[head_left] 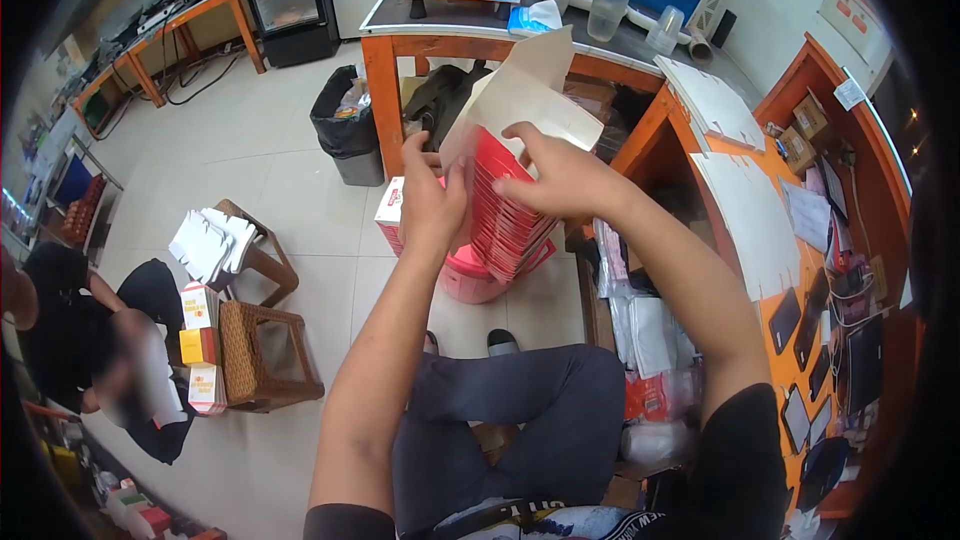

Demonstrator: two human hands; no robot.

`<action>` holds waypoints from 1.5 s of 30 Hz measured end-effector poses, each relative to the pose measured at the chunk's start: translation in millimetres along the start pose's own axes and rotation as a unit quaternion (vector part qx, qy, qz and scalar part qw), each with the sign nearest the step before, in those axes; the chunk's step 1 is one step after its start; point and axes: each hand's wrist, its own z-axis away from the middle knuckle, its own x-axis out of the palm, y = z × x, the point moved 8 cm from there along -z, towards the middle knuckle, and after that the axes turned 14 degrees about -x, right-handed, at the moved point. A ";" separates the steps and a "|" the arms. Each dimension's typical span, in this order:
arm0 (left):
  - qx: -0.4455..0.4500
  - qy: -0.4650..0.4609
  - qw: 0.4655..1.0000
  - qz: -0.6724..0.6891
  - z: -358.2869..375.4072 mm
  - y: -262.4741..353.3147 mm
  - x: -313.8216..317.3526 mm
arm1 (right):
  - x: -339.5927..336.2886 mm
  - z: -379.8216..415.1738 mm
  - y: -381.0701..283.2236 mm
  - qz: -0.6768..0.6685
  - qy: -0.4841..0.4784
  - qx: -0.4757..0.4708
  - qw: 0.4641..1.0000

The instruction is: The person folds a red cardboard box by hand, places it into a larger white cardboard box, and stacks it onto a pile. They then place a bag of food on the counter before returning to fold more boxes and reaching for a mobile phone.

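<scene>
Between my two hands stands a stack of nested red-and-white cardboard food boxes (pixel 500 230), with the layered red edges facing me. Cream-coloured open flaps (pixel 530 85) rise at the far side of the stack. My left hand (pixel 438 198) presses against its left side, fingers pointing up and slightly blurred. From the right, my right hand (pixel 560 170) grips the stack's upper edge, thumb and index finger curved over the cardboard. Directly below is a pink plastic tub (pixel 470 285) on the floor, partly hidden by the stack. Left of it, another red-and-white box stack (pixel 390 205) shows behind my left forearm.
At left, a seated person (pixel 80 340) handles white card near a wicker stool (pixel 265 350) with boxes beside it. A black-lined bin (pixel 350 130) stands by the counter (pixel 380 90). Flat white cardboard sheets (pixel 745 210) and phones (pixel 790 315) lie on the orange desk at right.
</scene>
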 end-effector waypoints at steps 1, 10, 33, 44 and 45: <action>-0.009 -0.034 0.999 -0.021 -8.1 -6.0 9.4 | 0.8 -11.8 3.3 0.016 0.024 0.015 0.999; -0.021 -0.017 0.999 0.037 -13.7 -8.1 0.1 | 32.7 -56.9 -2.6 0.157 -0.061 0.032 0.985; 0.283 -0.075 0.925 -0.243 27.6 53.2 36.1 | -20.7 -28.5 181.2 0.155 -0.010 0.243 0.958; 0.327 -0.066 0.912 -0.238 64.4 71.4 12.0 | -113.1 129.0 194.0 0.173 0.254 0.349 0.885; 0.326 -0.073 0.913 -0.233 73.7 67.8 5.9 | -127.6 161.0 189.0 0.189 0.206 0.392 0.877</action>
